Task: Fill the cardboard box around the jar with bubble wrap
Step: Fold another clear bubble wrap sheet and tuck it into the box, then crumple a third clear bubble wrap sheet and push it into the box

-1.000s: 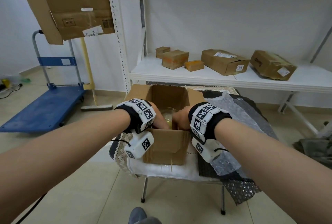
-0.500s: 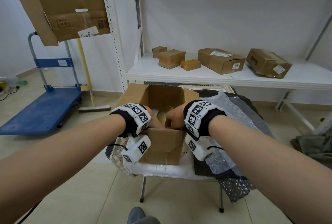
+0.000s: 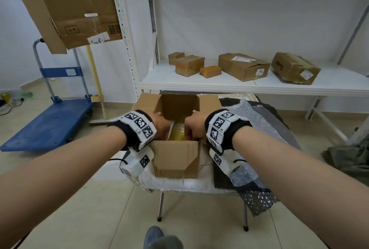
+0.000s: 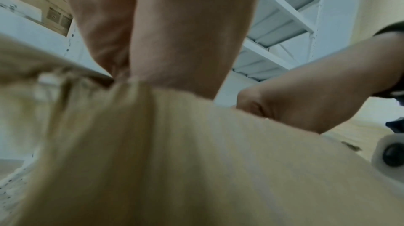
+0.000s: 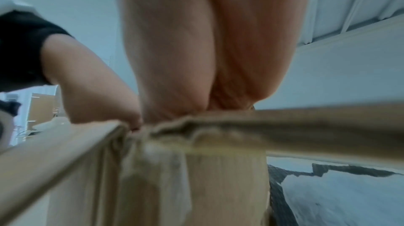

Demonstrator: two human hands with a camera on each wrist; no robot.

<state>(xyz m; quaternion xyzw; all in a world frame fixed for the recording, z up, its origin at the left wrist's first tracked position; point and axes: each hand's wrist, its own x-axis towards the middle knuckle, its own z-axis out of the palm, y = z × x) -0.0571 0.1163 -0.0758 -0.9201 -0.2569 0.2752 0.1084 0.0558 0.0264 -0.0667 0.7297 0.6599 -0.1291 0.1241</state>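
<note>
An open cardboard box stands on a small cloth-covered table. Inside it a yellow jar shows between my two hands. My left hand reaches down into the box left of the jar, and my right hand reaches in on its right. The fingers of both are hidden below the rim, so what they hold cannot be seen. Both wrist views show only a palm above the box edge. Clear bubble wrap lies on the table right of the box.
A dark mat lies under the bubble wrap and hangs over the table's right edge. Behind the table, a white shelf carries several cardboard parcels. A blue hand trolley stands at the left. Grey cloth lies on the floor at right.
My hands have drawn apart inside the box, toward its left and right sides, and more of the jar now shows between them. The box has not moved.
</note>
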